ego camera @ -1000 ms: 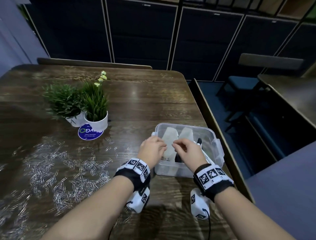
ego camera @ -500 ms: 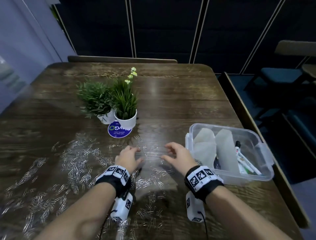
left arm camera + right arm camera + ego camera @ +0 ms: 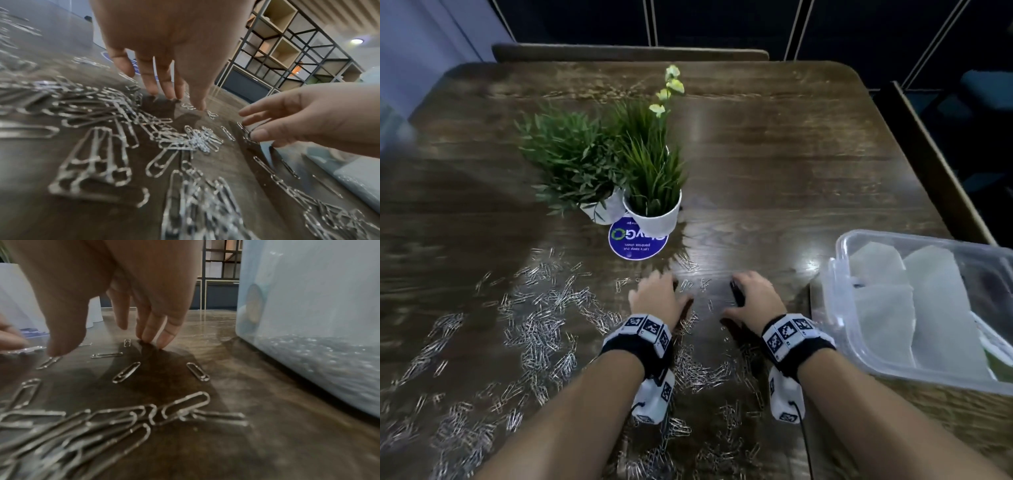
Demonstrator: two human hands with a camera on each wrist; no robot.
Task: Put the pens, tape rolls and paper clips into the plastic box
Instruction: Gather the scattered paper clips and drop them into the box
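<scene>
Silver paper clips point(image 3: 541, 329) lie scattered over the dark wooden table point(image 3: 774, 171), thickest at the left and near my wrists. My left hand point(image 3: 655, 293) and right hand point(image 3: 751, 294) hover side by side, fingers spread downward. In the left wrist view the left fingertips point(image 3: 174, 95) touch the wood beside a heap of clips point(image 3: 197, 139). The right hand's fingertips point(image 3: 162, 344) also touch the table, its thumb point(image 3: 55, 352) on a clip. Neither hand holds anything. The clear plastic box point(image 3: 839, 263) stands at the right, with tape rolls point(image 3: 941, 308) inside; pens are not clearly seen.
Two potted green plants point(image 3: 650, 212) stand behind my hands on a round blue sticker point(image 3: 637, 243). The box wall point(image 3: 308, 305) is close to the right of my right hand. Loose single clips point(image 3: 126, 374) lie between the hands. The table's right edge runs just beyond the box.
Both hands have left the box and moved left onto the table among the clips, then lowered until their fingertips touch the wood. The view has swung left and closer.
</scene>
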